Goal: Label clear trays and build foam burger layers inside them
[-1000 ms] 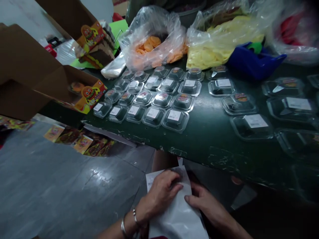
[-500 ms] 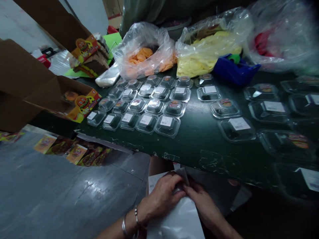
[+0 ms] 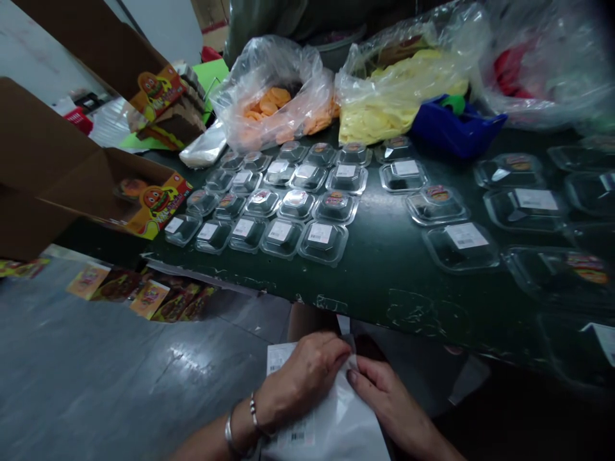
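Observation:
Low in the view, below the table edge, both hands work on white label sheets (image 3: 343,429) with small printed barcodes. My left hand (image 3: 310,368), with two bracelets on the wrist, has its fingers closed on the top edge of a sheet. My right hand (image 3: 387,394) pinches the same sheet just to the right, thumb on its face. The sheet looks glossy and creased between the fingertips. A second white corner with a barcode shows left of my left hand.
Rows of clear plastic boxes (image 3: 321,242) with white barcode labels or colourful stickers cover the dark green table (image 3: 365,282). Behind stand bags of orange pieces (image 3: 269,105) and yellow pieces (image 3: 379,121), and a blue tape dispenser (image 3: 454,131). An open carton (image 3: 96,173) stands left.
My left hand has shifted slightly left and its fingers have closed at the sheet's top edge. A barcode corner at left shows more. The camera view has moved slightly.

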Demonstrator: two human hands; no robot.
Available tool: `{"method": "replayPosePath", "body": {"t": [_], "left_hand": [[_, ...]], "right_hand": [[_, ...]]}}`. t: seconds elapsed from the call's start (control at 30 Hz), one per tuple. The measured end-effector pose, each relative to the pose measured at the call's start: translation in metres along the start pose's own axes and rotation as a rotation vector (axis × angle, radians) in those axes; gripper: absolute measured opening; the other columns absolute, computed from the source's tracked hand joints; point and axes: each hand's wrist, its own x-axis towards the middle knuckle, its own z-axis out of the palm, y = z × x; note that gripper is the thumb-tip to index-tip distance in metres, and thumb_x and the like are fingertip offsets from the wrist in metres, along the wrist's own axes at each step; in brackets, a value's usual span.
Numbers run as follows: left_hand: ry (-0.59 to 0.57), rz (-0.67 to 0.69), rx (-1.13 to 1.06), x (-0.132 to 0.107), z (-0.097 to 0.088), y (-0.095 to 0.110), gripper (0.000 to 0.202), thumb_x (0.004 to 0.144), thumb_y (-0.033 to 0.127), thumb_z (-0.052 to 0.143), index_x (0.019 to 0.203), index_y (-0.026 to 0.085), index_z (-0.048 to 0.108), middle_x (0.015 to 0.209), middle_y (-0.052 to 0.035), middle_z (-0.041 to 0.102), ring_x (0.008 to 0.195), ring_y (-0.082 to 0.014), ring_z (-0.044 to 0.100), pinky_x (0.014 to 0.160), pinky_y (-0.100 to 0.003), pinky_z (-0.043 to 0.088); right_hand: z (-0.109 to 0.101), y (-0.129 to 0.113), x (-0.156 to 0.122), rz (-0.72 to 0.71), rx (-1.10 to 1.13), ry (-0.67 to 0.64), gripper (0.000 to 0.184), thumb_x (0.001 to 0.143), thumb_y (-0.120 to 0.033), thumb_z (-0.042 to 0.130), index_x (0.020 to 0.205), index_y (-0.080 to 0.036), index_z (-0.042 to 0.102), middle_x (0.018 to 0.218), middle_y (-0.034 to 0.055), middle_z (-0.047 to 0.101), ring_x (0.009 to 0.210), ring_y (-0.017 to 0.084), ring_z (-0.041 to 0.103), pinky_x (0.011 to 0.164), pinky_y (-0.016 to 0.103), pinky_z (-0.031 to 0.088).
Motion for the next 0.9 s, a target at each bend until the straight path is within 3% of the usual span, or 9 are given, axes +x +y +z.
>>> {"method": "replayPosePath", "body": {"t": [0.07, 0.17, 0.27, 0.37, 0.43, 0.57, 0.67, 0.8, 0.9], "left_hand": [[0.071, -0.041, -0.015, 0.002, -0.001, -0.004, 0.019, 0.094, 0.021, 0.044, 0.089, 0.017, 0.062, 0.082, -0.0024, 0.062, 0.075, -0.0124, 0.056, 0.071, -0.023, 0.043], [0.292, -0.105, -0.007, 0.0, -0.001, -0.003, 0.015, 0.09, 0.016, 0.047, 0.083, 0.017, 0.06, 0.077, -0.0028, 0.061, 0.07, -0.0128, 0.054, 0.067, -0.024, 0.043], [0.398, 0.052, 0.097, -0.009, 0.008, 0.011, 0.016, 0.089, 0.013, 0.044, 0.086, 0.017, 0.059, 0.078, -0.0053, 0.061, 0.074, -0.0155, 0.053, 0.067, -0.028, 0.042], [0.325, 0.232, 0.183, -0.021, 0.023, 0.027, 0.016, 0.089, 0.013, 0.044, 0.092, 0.017, 0.059, 0.083, -0.007, 0.063, 0.076, -0.0177, 0.051, 0.068, -0.031, 0.043], [0.257, 0.241, 0.171, -0.027, 0.026, 0.036, 0.015, 0.09, 0.015, 0.045, 0.097, 0.016, 0.059, 0.088, -0.0081, 0.064, 0.08, -0.0189, 0.053, 0.071, -0.032, 0.044], [0.068, 0.114, -0.042, -0.032, 0.006, 0.045, 0.024, 0.092, 0.026, 0.051, 0.113, 0.019, 0.058, 0.107, -0.0086, 0.064, 0.099, -0.0208, 0.055, 0.089, -0.035, 0.044], [0.087, -0.057, -0.238, -0.027, -0.009, 0.046, 0.022, 0.094, 0.026, 0.047, 0.108, 0.022, 0.064, 0.097, -0.0052, 0.066, 0.091, -0.0167, 0.058, 0.083, -0.029, 0.046], [0.063, -0.118, -0.297, -0.014, -0.008, 0.041, 0.018, 0.088, 0.018, 0.054, 0.095, 0.021, 0.07, 0.085, -0.0026, 0.065, 0.083, -0.0156, 0.058, 0.077, -0.027, 0.045], [0.029, -0.118, -0.332, -0.008, -0.004, 0.04, 0.016, 0.083, 0.013, 0.056, 0.084, 0.019, 0.07, 0.083, -0.0017, 0.065, 0.083, -0.0151, 0.058, 0.077, -0.026, 0.044]], "right_hand": [[0.001, 0.003, 0.001, 0.035, 0.067, 0.005, 0.041, 0.082, -0.052, 0.053, 0.078, -0.013, 0.065, 0.069, 0.0022, 0.058, 0.062, 0.015, 0.047, 0.055, 0.025, 0.034], [0.002, 0.01, 0.006, 0.132, 0.182, 0.039, 0.041, 0.076, -0.052, 0.057, 0.085, -0.013, 0.067, 0.066, 0.0031, 0.06, 0.061, 0.017, 0.05, 0.055, 0.026, 0.037], [0.004, 0.013, 0.011, 0.125, 0.187, 0.105, 0.036, 0.072, -0.047, 0.06, 0.084, -0.014, 0.068, 0.071, 0.0049, 0.065, 0.072, 0.022, 0.056, 0.064, 0.03, 0.043], [0.009, 0.014, 0.014, 0.017, 0.225, 0.079, 0.034, 0.07, -0.047, 0.065, 0.079, -0.014, 0.068, 0.072, 0.0049, 0.066, 0.078, 0.024, 0.057, 0.071, 0.032, 0.045], [0.012, 0.015, 0.013, -0.001, 0.29, 0.034, 0.037, 0.071, -0.05, 0.066, 0.078, -0.014, 0.068, 0.069, 0.0039, 0.065, 0.076, 0.022, 0.056, 0.072, 0.032, 0.045], [0.013, 0.018, 0.009, 0.005, 0.35, 0.003, 0.042, 0.073, -0.054, 0.066, 0.079, -0.012, 0.069, 0.065, 0.0028, 0.063, 0.068, 0.019, 0.055, 0.067, 0.029, 0.043], [0.012, 0.017, 0.005, -0.068, 0.384, -0.043, 0.044, 0.075, -0.055, 0.065, 0.085, -0.012, 0.07, 0.071, 0.0039, 0.065, 0.066, 0.018, 0.055, 0.064, 0.028, 0.042], [0.013, 0.012, 0.005, -0.154, 0.345, -0.055, 0.042, 0.073, -0.054, 0.068, 0.083, -0.013, 0.071, 0.075, 0.0043, 0.066, 0.072, 0.02, 0.057, 0.068, 0.029, 0.043], [0.015, 0.01, 0.009, -0.118, 0.339, -0.05, 0.044, 0.07, -0.056, 0.07, 0.078, -0.013, 0.071, 0.07, 0.0035, 0.065, 0.07, 0.019, 0.055, 0.06, 0.026, 0.04]]}}
